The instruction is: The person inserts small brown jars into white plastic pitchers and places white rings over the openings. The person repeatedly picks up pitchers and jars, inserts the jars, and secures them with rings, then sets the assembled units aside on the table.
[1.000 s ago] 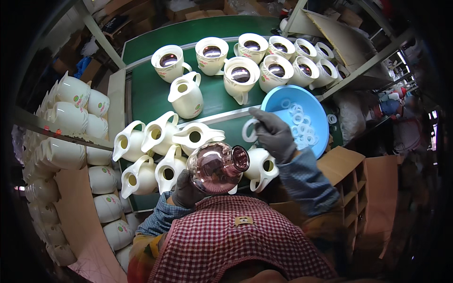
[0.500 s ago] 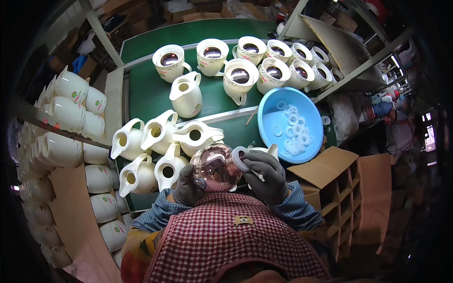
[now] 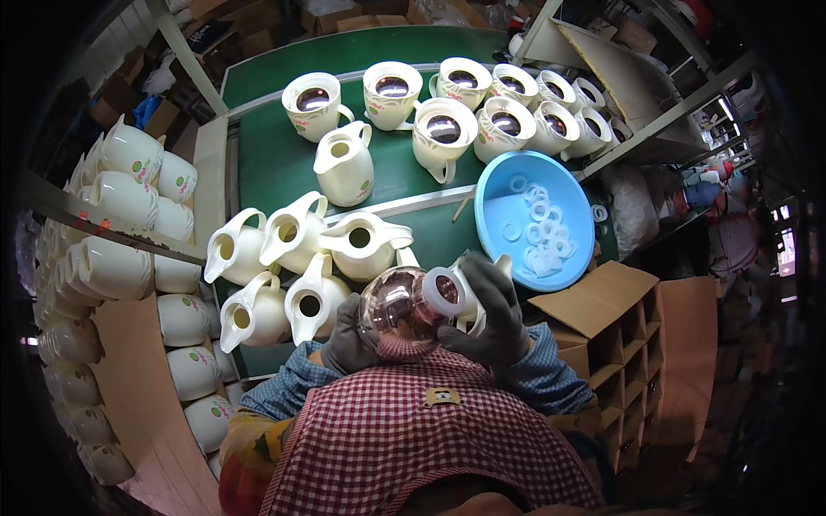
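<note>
My left hand (image 3: 350,337), in a grey glove, is wrapped round the side of a shiny, pinkish glass flask liner (image 3: 391,301). The liner lies tilted in front of my apron, its mouth toward the right. A translucent white ring (image 3: 444,292) sits round its neck. My right hand (image 3: 495,314), gloved too, is beside the ring with fingers raised and spread apart; its thumb lies close under the ring, and I cannot tell whether it touches. Behind this hand a cream jug (image 3: 502,267) is partly hidden. More cream jugs (image 3: 357,242) with open tops stand to the left.
A light blue basin (image 3: 533,219) with several white rings stands at the right. Cream jug bodies (image 3: 443,133) with dark shiny insides line the green bench (image 3: 267,163). At lower right is a divided cardboard box (image 3: 602,310); stacked jug bodies (image 3: 116,271) fill the left.
My right fingers have lifted off the ring and spread. The ring now faces more toward me on the liner's neck. My left hand keeps its hold.
</note>
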`<state>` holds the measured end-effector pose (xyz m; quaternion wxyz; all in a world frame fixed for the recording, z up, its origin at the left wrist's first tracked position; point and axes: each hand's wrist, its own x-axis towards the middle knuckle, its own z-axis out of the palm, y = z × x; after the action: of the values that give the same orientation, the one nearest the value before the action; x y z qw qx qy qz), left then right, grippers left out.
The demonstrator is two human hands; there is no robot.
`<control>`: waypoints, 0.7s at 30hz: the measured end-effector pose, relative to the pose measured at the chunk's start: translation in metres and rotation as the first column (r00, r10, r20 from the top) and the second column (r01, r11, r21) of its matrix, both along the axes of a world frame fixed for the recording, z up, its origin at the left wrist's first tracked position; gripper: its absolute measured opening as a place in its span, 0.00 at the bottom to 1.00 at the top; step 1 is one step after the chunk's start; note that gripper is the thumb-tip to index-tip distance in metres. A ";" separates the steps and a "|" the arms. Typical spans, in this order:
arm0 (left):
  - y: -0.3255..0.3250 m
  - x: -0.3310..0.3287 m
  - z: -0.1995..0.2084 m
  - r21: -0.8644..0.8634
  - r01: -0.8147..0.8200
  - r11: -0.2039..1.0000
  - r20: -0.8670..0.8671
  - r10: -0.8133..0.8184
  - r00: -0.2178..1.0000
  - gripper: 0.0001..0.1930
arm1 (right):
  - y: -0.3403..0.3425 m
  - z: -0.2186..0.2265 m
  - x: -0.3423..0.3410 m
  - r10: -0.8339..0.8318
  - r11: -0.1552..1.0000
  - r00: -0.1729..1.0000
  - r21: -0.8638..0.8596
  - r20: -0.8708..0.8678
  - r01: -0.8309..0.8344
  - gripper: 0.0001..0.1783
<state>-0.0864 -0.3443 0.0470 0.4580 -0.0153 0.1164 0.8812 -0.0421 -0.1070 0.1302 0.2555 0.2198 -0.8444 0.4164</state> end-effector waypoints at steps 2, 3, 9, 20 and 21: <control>0.002 -0.002 -0.004 -0.022 -0.001 1.000 0.035 0.002 0.999 0.40 | -0.002 0.000 -0.011 0.087 0.996 0.993 0.018 0.083 -0.089 0.54; 0.002 -0.002 -0.004 -0.022 0.001 1.000 0.053 0.000 0.999 0.39 | -0.005 0.004 -0.016 0.143 0.987 0.980 0.049 0.141 -0.152 0.54; -0.007 -0.001 0.010 0.017 -0.049 0.999 0.043 0.048 0.998 0.39 | -0.010 0.008 -0.038 0.281 0.920 0.919 0.194 0.276 -0.339 0.45; -0.080 -0.032 0.024 -0.214 -0.444 0.870 -0.235 0.395 0.888 0.51 | -0.026 -0.069 -0.226 -0.219 0.924 0.835 0.383 0.505 0.011 0.53; -0.087 -0.036 0.022 -0.207 -0.464 0.861 -0.258 0.409 0.875 0.49 | -0.038 -0.078 -0.247 -0.235 0.920 0.829 0.391 0.507 0.022 0.55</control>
<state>-0.1223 -0.4312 0.0686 0.2248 -0.0107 0.2721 0.9356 -0.2886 -0.1447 0.0518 -0.0132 0.0780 -0.9576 0.2771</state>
